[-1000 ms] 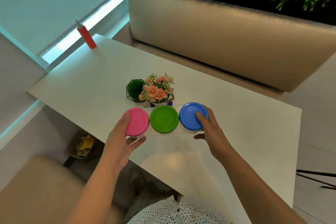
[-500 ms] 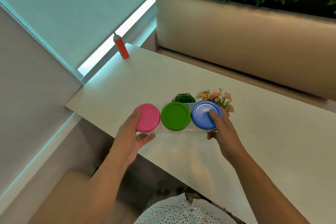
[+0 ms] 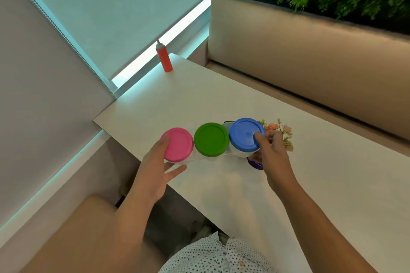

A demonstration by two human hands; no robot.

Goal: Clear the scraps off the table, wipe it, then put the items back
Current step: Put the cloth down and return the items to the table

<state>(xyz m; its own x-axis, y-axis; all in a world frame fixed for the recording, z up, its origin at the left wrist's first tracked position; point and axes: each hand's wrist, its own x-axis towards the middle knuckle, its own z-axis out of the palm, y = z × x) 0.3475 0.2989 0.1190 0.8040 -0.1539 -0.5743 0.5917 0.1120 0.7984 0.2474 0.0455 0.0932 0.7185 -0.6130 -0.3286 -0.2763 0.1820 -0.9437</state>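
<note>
A row of three joined white jars is held above the white table. Their lids are pink, green and blue. My left hand grips the pink end, thumb on the lid and fingers underneath. My right hand grips the blue end, thumb on the lid. The flower pot with pink blooms stands behind my right hand, mostly hidden by it and the jars.
A red squeeze bottle stands at the table's far left corner by the window. A beige bench back with green plants above runs along the far side. A beige seat lies below left.
The view has swung left and the jar row now hides the small green plant. Both hands keep their hold on the jar row, carried leftward along the near edge.
</note>
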